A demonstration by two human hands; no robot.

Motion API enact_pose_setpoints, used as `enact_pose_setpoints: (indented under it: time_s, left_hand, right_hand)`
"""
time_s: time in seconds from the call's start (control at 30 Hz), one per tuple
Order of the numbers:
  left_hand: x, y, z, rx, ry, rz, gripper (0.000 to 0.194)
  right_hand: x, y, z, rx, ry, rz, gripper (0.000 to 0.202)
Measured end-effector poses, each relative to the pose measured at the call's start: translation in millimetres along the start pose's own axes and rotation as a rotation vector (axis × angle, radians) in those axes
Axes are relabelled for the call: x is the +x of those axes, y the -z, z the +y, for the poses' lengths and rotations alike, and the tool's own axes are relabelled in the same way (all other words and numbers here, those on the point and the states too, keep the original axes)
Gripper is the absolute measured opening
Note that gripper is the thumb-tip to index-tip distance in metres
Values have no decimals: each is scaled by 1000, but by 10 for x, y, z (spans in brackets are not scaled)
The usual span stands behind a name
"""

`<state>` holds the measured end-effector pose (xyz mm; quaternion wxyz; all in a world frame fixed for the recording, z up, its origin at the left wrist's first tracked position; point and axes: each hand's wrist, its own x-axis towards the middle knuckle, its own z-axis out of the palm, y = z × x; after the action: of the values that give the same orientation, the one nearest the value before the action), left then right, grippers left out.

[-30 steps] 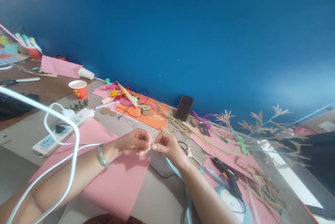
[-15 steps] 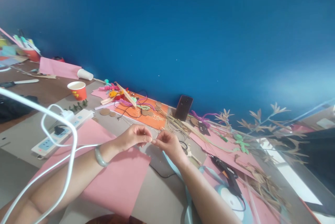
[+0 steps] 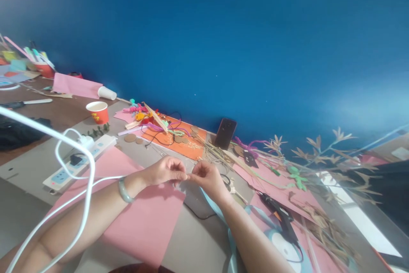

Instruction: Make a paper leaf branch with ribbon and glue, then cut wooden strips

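Note:
My left hand (image 3: 166, 170) and my right hand (image 3: 206, 179) meet over the middle of the table, fingertips touching. Both are closed in a pinch of thumb and forefinger; whatever lies between the tips is too small or hidden to make out. A light blue ribbon (image 3: 213, 205) emerges at the lower edge of my right hand and runs down behind that wrist. I cannot tell whether the fingers grip its end. Pink paper (image 3: 143, 222) lies under my left hand and forearm. Dark scissors handles (image 3: 226, 180) show just beyond my right hand.
A white cable (image 3: 91, 179) loops over my left forearm near a power strip (image 3: 79, 162). At right lies a black glue gun (image 3: 281, 215). A phone (image 3: 225, 133) leans on the blue wall. A paper cup (image 3: 98, 113) and craft scraps stand behind, dried leaves (image 3: 335, 158) to the right.
The view has shifted slightly, so the scene sits a little lower and to the right. My hands stay pinched together, with the left thumb now straighter against the right fingertips.

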<state>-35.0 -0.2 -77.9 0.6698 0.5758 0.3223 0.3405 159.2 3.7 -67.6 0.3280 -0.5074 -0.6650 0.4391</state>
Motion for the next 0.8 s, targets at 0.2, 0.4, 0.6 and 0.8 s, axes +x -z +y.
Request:
enact_pose_setpoints:
  time_s: [0.2,0.4,0.6,0.8]
  left_hand:
    - [-2,-53,-48,-212,-19,-118,30]
    - [21,-79,-128,-362,-44,-110,33]
    - [52,-90,-116,-199,-121,152,25]
    - [79,-91,-128,-24,-131,306,27]
  right_hand:
    - [-25,-65,-10,168,-59,-151,44]
    - [-49,-99,17,241,-95,-196,44]
    - [-36,-119,63,172,-79,-103,45]
    - [-26,-161,71,119,-88,-66,43]
